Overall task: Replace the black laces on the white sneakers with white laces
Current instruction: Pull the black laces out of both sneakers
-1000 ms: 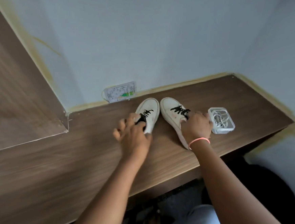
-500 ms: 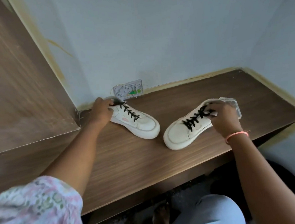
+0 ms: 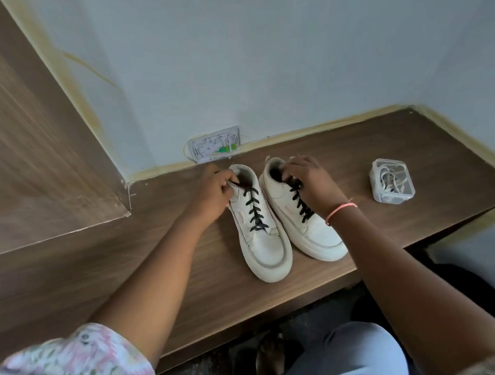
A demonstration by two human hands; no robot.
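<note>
Your left hand [image 3: 215, 190] and right hand [image 3: 306, 179] gripped the sneakers' [image 3: 261, 230] collars near the tabletop's back edge; laces [image 3: 254, 209] looked floppy, so pinch the tips.

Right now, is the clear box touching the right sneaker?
Apart. The head view shows bare wooden desk between the clear box and the right sneaker.

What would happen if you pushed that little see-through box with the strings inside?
The clear box looks like thin plastic holding only white laces, so it is probably light and would slide easily. Its low, flat shape likely won't tip.
</note>
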